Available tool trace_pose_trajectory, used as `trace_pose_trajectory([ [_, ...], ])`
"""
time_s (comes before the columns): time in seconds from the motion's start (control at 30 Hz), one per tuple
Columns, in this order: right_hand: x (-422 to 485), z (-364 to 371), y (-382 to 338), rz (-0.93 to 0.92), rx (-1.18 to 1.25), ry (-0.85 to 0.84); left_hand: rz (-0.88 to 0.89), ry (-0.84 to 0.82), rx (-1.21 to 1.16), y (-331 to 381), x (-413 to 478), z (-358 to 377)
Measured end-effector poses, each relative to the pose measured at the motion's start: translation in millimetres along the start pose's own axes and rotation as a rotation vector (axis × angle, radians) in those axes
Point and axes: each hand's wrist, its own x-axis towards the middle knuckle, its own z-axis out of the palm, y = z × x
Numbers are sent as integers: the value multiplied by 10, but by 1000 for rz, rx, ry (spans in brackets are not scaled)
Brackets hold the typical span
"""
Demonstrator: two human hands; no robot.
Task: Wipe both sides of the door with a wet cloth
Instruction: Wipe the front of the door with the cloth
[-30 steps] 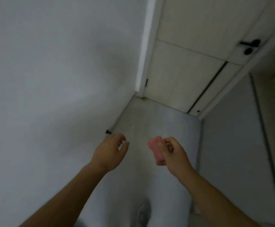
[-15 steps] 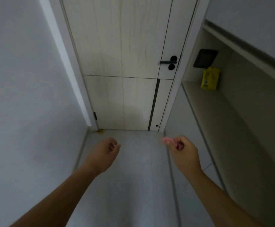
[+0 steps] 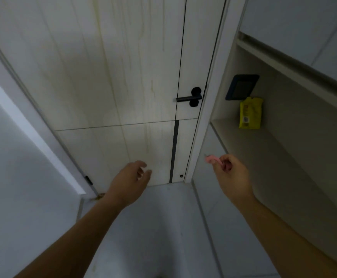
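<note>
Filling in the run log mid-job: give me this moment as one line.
stage: wiping not yet begun | right hand: pinches pink cloth, clear of door | left hand: open, empty | door: closed, yellowish streaks

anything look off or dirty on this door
Yes. Yellowish drip streaks run down the door above and left of the black handle, like dried runs. A brownish-yellow stain sits at the floor by the hinge-side frame. Nothing looks broken or askew.
</note>
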Motion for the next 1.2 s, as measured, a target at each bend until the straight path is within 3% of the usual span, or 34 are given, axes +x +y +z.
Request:
trace_pose_trajectory([
  [0.3, 1619, 492, -4, -21, -15, -32, 117, -59, -4, 378, 1911, 114],
  [0.53, 2943, 921, 201, -70, 16, -8, 55, -83, -149, 688, 3165, 331],
  [0.67, 3566, 1219, 374, -155, -101, -7, 32, -118, -202, 741, 3655, 458],
  [0.97, 3561, 1935, 734, -754, -418, -247, 83, -138, -290, 636, 3965, 544],
  [1.03, 3628, 1822, 798, -788, -444, -240, 111, -169, -280, 552, 3997, 569],
  [1.2, 3642, 1532, 789, -661, -467, -73, 183, -157, -244, 524, 4067, 639],
])
